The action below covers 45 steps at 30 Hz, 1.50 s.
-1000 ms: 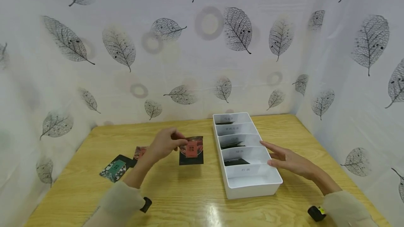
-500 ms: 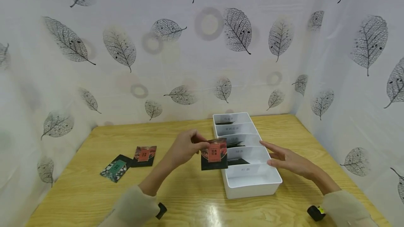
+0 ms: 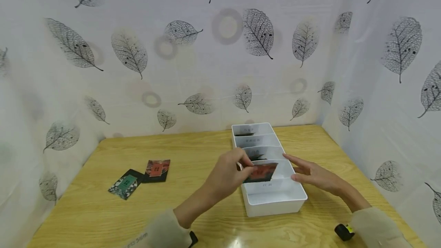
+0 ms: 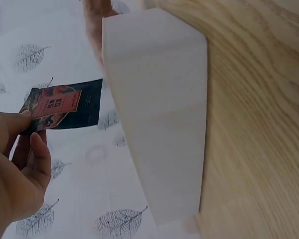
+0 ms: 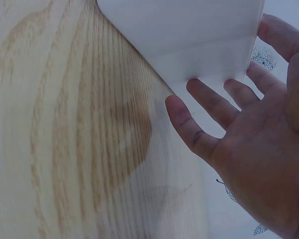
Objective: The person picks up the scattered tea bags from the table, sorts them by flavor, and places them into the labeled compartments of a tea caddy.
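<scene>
One sachet (image 4: 70,105) pinched at edge in left fingers (image 4: 15,121), jutting beyond; right fingers (image 5: 213,103) spread, touching box (image 3: 273,209).

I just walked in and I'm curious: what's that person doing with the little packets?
A person's left grip is pinching a red-labelled packet over a white box split into sections. Their right grip touches the side of the box. A green-labelled packet and a second red-labelled one lie on the table, to the left of the box. Some dark things already sit inside the box. The held packet hasn't been let go yet.
</scene>
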Each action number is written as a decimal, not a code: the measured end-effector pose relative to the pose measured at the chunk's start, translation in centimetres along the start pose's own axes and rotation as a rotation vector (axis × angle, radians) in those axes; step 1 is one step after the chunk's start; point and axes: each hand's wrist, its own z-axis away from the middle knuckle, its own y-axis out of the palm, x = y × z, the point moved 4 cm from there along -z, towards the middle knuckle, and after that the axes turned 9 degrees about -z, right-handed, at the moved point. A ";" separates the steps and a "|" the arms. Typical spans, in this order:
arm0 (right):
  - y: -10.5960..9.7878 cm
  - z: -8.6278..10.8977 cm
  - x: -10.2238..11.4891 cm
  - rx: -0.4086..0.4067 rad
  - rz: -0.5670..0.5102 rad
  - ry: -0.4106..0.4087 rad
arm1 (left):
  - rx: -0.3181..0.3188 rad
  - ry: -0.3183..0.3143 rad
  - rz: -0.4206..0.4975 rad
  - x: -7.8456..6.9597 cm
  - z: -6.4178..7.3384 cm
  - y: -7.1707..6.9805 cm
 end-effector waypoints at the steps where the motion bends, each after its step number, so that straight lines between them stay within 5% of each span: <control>1: 0.0 0.0 0.0 0.004 -0.007 0.002 | -0.005 0.042 -0.036 -0.5 0.2 0.4; 6: 0.0 -0.2 0.0 0.019 -0.026 0.001 | -0.007 0.193 -0.210 -1.6 1.7 2.3; 16: 0.1 -0.2 0.0 0.023 -0.033 -0.004 | 0.022 0.391 -0.394 -0.7 4.8 4.7; 26: 0.1 -0.1 -0.1 -0.011 0.031 -0.010 | 0.074 0.463 -0.650 -0.4 5.4 4.6; 33: 0.2 0.0 0.0 -0.012 0.027 -0.006 | 0.185 0.480 -0.770 -0.6 5.0 4.5; 38: 0.1 0.0 0.0 -0.013 0.033 -0.004 | 0.214 0.447 -0.691 -0.3 4.9 4.3; 45: 0.1 -0.1 0.0 -0.012 0.042 -0.008 | 0.195 0.243 -0.370 1.0 5.0 2.9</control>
